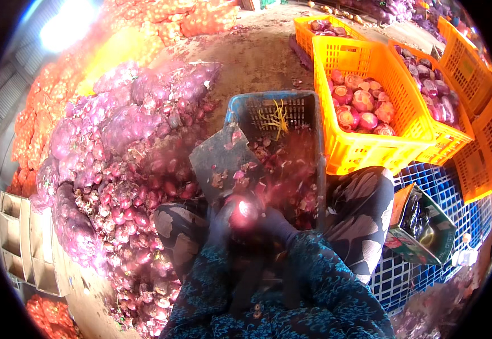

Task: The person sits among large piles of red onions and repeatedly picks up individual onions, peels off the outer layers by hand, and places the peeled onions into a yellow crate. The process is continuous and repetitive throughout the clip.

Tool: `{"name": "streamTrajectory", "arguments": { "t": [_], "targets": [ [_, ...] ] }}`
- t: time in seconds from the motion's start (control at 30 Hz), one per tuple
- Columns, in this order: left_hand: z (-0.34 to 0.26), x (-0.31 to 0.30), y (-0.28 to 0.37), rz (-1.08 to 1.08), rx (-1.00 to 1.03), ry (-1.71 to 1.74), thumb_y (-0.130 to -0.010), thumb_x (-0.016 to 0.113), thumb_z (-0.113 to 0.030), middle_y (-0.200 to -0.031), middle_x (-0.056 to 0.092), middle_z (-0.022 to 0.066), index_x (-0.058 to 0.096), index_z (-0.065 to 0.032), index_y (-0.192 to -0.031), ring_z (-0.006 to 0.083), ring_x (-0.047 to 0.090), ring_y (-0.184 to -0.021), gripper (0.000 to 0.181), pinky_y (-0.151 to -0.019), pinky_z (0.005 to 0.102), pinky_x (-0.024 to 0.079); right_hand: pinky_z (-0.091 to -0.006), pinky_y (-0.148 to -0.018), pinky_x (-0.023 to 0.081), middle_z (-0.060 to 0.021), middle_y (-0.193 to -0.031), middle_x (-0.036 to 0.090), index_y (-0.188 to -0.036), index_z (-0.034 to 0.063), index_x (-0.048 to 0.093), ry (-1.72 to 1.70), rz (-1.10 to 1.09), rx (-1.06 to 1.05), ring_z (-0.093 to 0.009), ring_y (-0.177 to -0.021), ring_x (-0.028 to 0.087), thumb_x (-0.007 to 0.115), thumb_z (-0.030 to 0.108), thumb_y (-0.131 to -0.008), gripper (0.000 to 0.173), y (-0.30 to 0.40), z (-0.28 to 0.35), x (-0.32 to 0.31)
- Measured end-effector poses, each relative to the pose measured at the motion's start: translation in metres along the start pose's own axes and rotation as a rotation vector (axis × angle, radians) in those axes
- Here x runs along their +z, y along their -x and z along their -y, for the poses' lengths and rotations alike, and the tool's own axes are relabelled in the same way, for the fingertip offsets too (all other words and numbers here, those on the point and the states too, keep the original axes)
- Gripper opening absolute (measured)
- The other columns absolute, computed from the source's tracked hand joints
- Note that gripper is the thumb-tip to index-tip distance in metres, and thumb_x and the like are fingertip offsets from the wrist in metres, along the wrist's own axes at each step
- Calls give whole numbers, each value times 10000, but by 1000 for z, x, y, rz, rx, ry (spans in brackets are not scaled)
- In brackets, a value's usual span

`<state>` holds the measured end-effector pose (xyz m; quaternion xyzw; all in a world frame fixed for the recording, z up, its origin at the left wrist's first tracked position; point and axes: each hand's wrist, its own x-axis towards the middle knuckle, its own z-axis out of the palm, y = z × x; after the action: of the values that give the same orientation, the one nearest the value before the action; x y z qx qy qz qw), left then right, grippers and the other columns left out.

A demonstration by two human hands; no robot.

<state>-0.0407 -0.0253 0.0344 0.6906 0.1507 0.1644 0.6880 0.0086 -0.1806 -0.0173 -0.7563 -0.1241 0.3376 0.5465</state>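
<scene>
A red onion (243, 212) with a bright highlight sits low in front of me, between my knees. My left hand (219, 222), blurred and apparently gloved, grips it from the left. My right hand (276, 224) is close against its right side; blur hides its fingers and anything in them. Just beyond the hands is a blue plastic crate (320, 169) with onion skins (288, 169) inside. A dark flat board (220, 161) with scraps of skin on it leans over the crate's left side. Yellow strands (277, 118) hang at its far end.
A large heap of red onions (135, 203) and purple mesh sacks (131, 123) lie left. Yellow crates (343, 156) with peeled onions (364, 101) stand right, above a blue plastic pallet (440, 178). An open carton (423, 233) with dark plastic is beside my right knee.
</scene>
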Motion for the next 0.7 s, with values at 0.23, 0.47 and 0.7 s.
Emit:
{"name": "streamTrajectory", "arguments": {
  "t": [0.23, 0.47, 0.7],
  "targets": [
    [-56, 15, 18, 61, -422, -66, -747, 702, -200, -1024, 596, 110, 579, -8, -1087, 189, 566, -947, 410, -777, 313, 489, -389, -768, 478, -220, -941, 620, -1115, 7, 520, 530, -47, -155, -349, -920, 602, 566, 140, -756, 386, -11, -41, 11],
    [-23, 3, 28, 139, -71, 114, -792, 576, -229, -1047, 597, 136, 520, 25, -1136, 223, 581, -974, 432, -866, 341, 466, -323, -730, 480, -160, -884, 636, -1021, -47, 532, -279, -296, 137, -226, -852, 618, 591, 143, -756, 332, -6, 5, -58],
    [-23, 17, 20, -192, -266, 230, -789, 659, -155, -1068, 558, 114, 488, -6, -1160, 196, 562, -936, 436, -817, 310, 479, -374, -696, 484, -193, -854, 638, -1187, -1, 492, -247, -343, -254, -294, -756, 618, 519, 419, -892, 514, 46, 53, -36]
  ]
}}
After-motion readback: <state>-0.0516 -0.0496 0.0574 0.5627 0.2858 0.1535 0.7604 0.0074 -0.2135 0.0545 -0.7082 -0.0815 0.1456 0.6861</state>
